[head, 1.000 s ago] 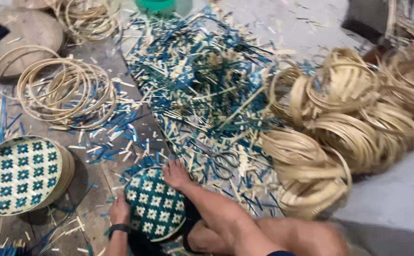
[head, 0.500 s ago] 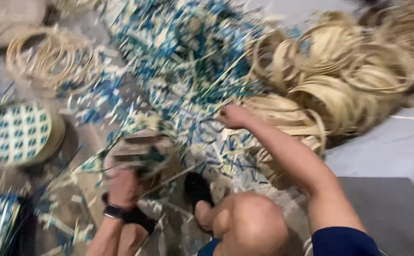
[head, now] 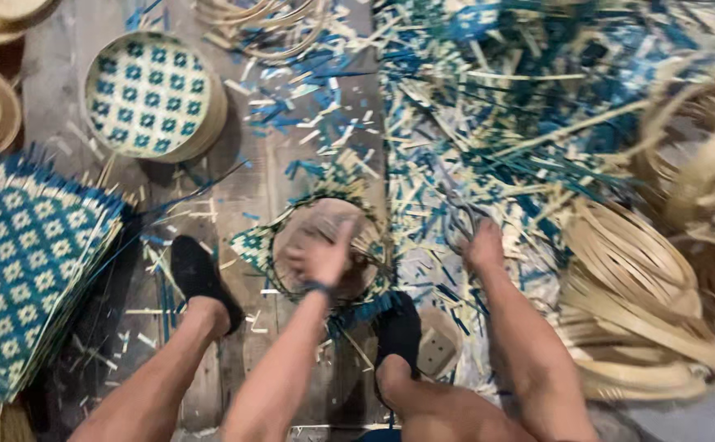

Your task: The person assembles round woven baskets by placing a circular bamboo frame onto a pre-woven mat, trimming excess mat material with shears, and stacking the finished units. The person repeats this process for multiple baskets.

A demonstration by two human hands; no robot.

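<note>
While left hand (head: 322, 258) presses inside woven basket (head: 324, 245), right hand (head: 483, 245) grips scissors (head: 462, 219), arm extended.

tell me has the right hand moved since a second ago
Yes. The right hand left the woven piece now under the left hand and went right to the scissors, toward the bamboo hoops.

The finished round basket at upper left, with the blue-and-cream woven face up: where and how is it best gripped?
Probably by the rim of the round basket, from above, a hand pinching the pale bamboo band along its right edge. It lies flat, woven face up and apart from both hands, so the stiff rim should hold better than the weave.
</note>
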